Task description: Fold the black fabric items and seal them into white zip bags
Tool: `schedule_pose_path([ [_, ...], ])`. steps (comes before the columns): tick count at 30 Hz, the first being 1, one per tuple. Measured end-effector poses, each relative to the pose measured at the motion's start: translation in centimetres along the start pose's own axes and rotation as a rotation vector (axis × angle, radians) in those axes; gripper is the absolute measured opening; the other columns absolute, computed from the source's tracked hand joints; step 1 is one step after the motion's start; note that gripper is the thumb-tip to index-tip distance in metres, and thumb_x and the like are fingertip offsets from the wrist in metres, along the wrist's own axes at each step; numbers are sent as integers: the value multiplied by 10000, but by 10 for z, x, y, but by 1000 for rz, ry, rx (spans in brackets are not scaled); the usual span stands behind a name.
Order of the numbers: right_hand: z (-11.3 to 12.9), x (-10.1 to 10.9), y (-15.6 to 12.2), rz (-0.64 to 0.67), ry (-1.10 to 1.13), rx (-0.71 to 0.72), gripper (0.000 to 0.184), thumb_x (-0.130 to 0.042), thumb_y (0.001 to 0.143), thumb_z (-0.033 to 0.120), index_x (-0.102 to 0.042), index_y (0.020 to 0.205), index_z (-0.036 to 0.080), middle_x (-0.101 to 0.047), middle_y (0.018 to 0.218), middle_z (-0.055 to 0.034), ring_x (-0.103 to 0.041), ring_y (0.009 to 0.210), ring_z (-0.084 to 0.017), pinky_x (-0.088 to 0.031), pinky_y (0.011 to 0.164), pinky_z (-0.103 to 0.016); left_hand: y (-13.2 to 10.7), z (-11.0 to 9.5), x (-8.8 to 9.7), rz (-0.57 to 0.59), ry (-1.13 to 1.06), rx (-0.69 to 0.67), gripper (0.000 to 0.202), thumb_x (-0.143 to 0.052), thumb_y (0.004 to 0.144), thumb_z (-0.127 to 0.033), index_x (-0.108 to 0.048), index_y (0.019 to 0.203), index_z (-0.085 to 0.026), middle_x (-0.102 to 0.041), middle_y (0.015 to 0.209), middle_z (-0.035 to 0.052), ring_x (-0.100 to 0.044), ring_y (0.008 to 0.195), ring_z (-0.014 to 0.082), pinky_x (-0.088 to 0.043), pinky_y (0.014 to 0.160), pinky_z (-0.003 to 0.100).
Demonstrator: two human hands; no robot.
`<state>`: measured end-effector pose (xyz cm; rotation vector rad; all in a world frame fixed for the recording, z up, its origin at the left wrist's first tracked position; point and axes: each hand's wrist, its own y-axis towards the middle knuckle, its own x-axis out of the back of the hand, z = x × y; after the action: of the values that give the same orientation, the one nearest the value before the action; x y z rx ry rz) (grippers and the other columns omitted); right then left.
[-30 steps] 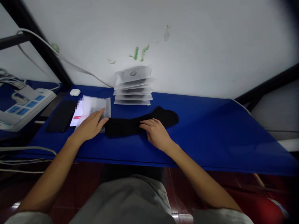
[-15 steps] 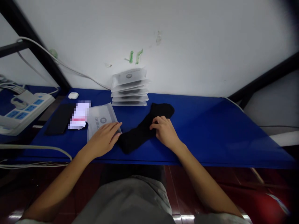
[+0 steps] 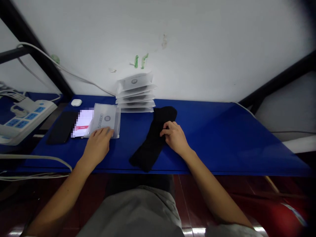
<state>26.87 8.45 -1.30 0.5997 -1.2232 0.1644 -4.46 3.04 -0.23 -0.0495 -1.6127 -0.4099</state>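
Observation:
A black sock (image 3: 154,138) lies at a slant on the blue tabletop, its lower end near the front edge. My right hand (image 3: 175,137) is at the sock's right side, fingers curled and pinched on the fabric. To the left, a frosted zip bag (image 3: 106,113) with a round logo and printed letters lies flat, partly over a lit phone (image 3: 83,122). My left hand (image 3: 97,144) rests on the bag's lower edge, fingers stretched out over it; the thumb is mostly hidden.
Against the wall stands a stack of similar filled bags (image 3: 135,95). At the left are a dark phone-like slab (image 3: 61,127), a white earbud case (image 3: 76,102) and a power strip (image 3: 27,120) with cables. The blue table's front edge (image 3: 222,172) runs close to my body.
The bag has turned and shifted up, away from the sock, with my left hand moving left along with it. The sock has swung more upright, its lower end now further right.

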Motion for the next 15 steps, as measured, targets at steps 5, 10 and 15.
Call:
schedule_pose_path([
  [5,-3,7,-7,61,41,-48,427,-428,686,-32,-723,842,234,-617,1013,-51,-583,889,-189,-487,748,-324,-11,-46,7,-10,-255,-229,399,-379,952,-284,-462,1328,-180,-558,1322,108,-525,1198,235,-436,1005,418],
  [10,7,22,-25,80,-15,-51,472,-420,711,-40,-677,1054,158,-571,1275,-124,-552,1126,-262,-470,923,-428,-26,-85,-1,142,-365,-461,533,-529,888,-443,-428,1339,-176,-523,1362,114,-483,1246,262,-417,1034,440],
  [15,34,35,-55,31,111,-20,360,-429,846,63,-630,1127,167,-618,1205,-112,-566,1098,-246,-476,924,-442,-29,-100,-9,136,-296,-475,657,-611,845,-257,-304,1415,-149,-536,1330,141,-511,1201,291,-434,1010,464],
])
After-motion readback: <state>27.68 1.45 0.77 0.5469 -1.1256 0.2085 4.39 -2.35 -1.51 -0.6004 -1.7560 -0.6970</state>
